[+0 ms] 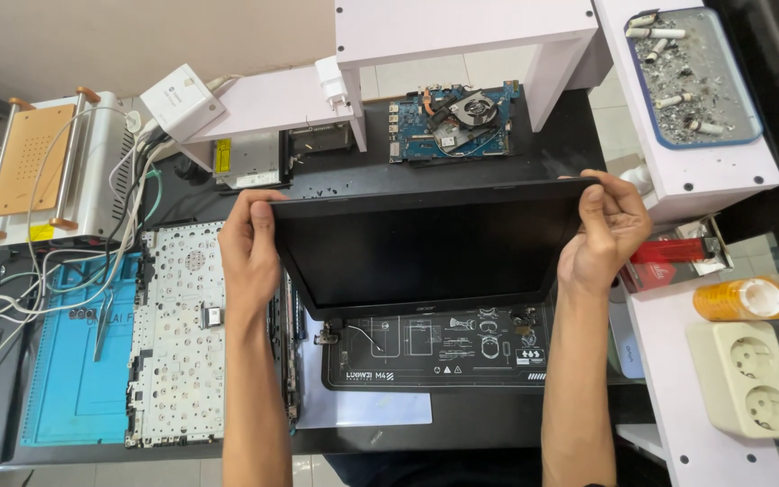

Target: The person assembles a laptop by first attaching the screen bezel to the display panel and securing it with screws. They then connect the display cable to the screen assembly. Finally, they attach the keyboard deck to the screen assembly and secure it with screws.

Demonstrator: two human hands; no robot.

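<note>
Black workbench (498, 424), blue mat (74, 379), black mat (435, 361), keyboard frame (178, 343), motherboard (453, 122)

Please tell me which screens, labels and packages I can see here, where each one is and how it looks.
Laptop screen panel: centre, black, dark, held by left hand and right hand.
Yellow label: on grey metal box behind, small rectangle.
Red package: right of the panel, flat, red.

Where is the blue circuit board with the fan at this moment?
In the head view, the blue circuit board lies at the top centre, on the dark table under the white shelf, just behind the laptop screen.
</note>
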